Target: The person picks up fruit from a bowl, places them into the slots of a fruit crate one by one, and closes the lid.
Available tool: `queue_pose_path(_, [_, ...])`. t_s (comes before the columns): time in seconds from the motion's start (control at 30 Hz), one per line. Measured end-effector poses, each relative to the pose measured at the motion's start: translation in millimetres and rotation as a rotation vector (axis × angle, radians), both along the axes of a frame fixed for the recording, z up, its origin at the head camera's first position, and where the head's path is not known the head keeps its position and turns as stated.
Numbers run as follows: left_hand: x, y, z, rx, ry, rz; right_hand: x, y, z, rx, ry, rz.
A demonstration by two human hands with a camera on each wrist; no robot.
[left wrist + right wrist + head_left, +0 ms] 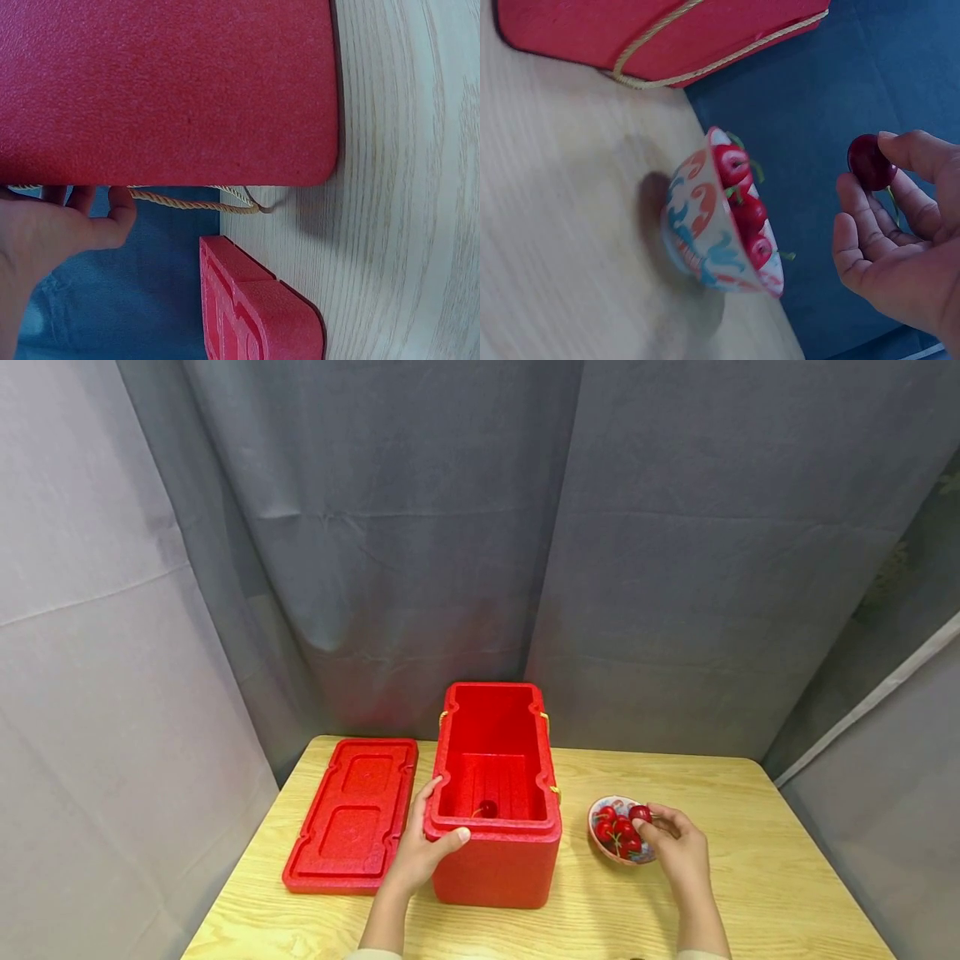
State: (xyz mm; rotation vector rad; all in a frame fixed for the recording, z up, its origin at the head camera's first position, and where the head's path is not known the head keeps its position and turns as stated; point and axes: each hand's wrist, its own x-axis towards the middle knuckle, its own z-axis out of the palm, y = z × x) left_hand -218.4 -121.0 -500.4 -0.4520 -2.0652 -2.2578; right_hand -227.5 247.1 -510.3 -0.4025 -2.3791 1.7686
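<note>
A dark red cherry (871, 163) with a green stem is pinched between the thumb and fingers of my right hand (678, 847), above the right side of a patterned bowl (697, 217). Several brighter red cherries (617, 831) with green stems lie in that bowl. To its left stands a red foam box (495, 872), lidless, with one dark cherry (487, 809) on its floor. My left hand (422, 852) holds the near left corner of the box, thumb at the near rim and fingers along the left wall. In the left wrist view, the box hides part of those fingers.
The red lid (352, 814) lies flat on the wooden table (757, 860), left of the box. Yellow rope (187, 202) hangs along the box's sides. Grey curtains (420, 568) enclose the table's back and sides.
</note>
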Motion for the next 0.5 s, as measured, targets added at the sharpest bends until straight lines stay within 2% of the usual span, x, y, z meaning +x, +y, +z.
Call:
queue_pose_path(0.13, [-4.8, -0.4, -11.9, -0.014, 0.012, 0.013, -3.2, -3.9, 7.0, -0.009, 0.01, 0.004])
queue_pose_path(0.27, [-5.8, -0.2, -15.7, -0.013, 0.019, 0.014, -7.2, -8.3, 14.5, -0.03, 0.017, 0.015])
queue_pose_path(0.4, [-5.3, -0.1, -13.7, -0.016, 0.003, 0.019, -12.5, -13.2, 23.9, -0.04, 0.036, 0.021])
queue_pose_path(0.5, [-1.5, -0.1, -5.5, -0.022, -0.006, 0.014, -17.2, -15.4, 30.8, -0.041, 0.043, 0.038])
